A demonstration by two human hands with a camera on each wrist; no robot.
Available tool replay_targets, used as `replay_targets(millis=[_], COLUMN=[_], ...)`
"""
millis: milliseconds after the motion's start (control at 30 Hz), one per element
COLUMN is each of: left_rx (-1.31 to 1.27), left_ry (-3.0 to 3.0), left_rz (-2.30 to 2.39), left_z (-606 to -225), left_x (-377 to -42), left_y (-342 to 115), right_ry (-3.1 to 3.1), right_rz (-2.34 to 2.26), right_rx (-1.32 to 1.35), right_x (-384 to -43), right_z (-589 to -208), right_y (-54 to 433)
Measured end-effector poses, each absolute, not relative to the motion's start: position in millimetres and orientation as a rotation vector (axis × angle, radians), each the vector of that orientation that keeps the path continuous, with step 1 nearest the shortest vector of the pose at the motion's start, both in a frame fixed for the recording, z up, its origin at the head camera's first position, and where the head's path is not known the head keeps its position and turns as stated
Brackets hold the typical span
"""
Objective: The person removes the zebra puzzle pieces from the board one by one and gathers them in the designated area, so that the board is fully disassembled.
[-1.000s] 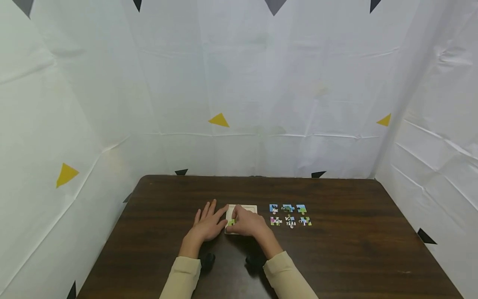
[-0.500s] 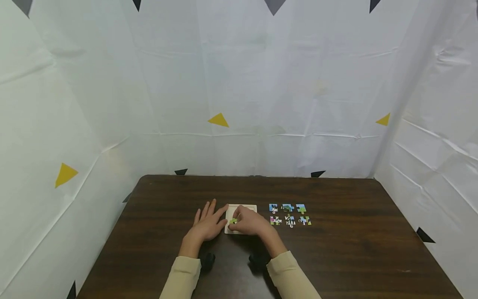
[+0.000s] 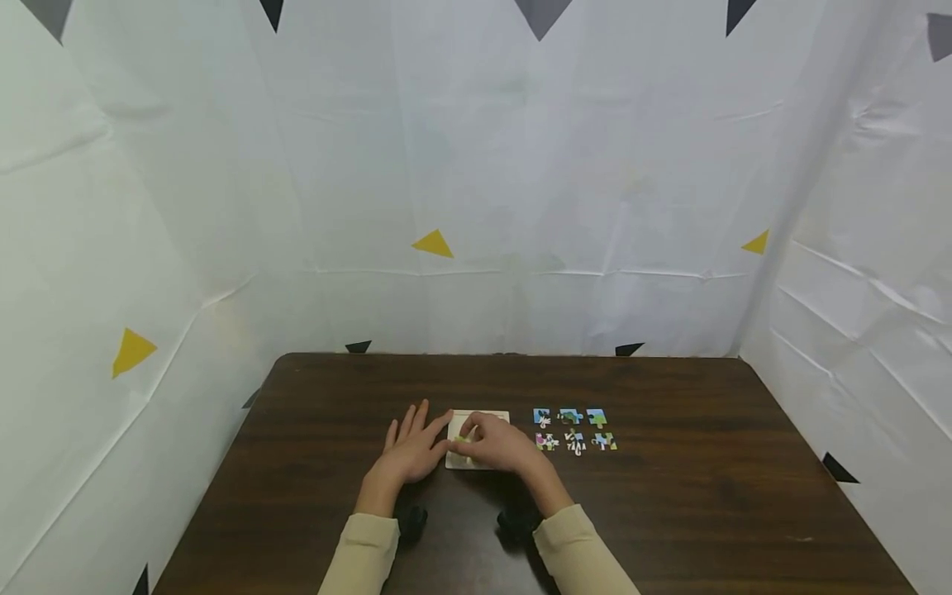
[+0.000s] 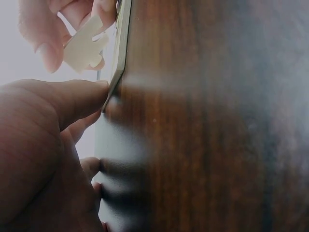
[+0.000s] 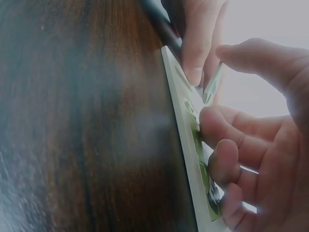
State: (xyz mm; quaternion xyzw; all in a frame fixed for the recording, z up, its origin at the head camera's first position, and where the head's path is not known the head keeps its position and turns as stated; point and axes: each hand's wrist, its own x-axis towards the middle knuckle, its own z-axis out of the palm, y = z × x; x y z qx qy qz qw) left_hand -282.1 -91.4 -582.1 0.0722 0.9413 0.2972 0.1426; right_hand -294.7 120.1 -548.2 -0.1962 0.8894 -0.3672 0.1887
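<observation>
My right hand (image 3: 497, 442) pinches a jigsaw piece (image 4: 86, 47) between thumb and index finger, tilted on edge close over the left part of a pale puzzle tray (image 3: 487, 414). In the right wrist view the piece is seen nearly edge-on, and green pieces (image 5: 215, 212) lie inside the tray beneath my curled fingers. My left hand (image 3: 409, 457) lies with fingers spread on the table, left of the tray. Its thumb (image 4: 84, 94) touches the tray's edge and its index fingertip reaches the far left corner. The right hand hides much of the tray's inside in the head view.
Several loose jigsaw pieces (image 3: 570, 416) lie in two rows right of the tray on the dark wooden table (image 3: 692, 496). White sheeting (image 3: 476, 165) stands behind the table and along both sides. A black object (image 3: 412, 525) sits by the left wrist, another (image 3: 516, 527) by the right.
The right hand has raised the jigsaw piece from nearly flat in the tray's near left part and tilted it up. The left hand has stayed in place; the head view has shifted slightly.
</observation>
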Motion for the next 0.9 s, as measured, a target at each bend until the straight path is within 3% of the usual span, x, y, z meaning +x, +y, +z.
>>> replay_targets(millis=[500,900], left_rx=[0.220,0.198], left_ry=[2.734,2.757], left_rz=[0.869,0.852], left_z=[-594,-597], left_x=[-286,-287], left_y=[-92,-90], right_ry=[2.554,2.590], right_rz=[-1.083,-1.050], right_rx=[-0.566,-0.581], right_x=[-284,-259], right_z=[-537,-515], right_y=[128,168])
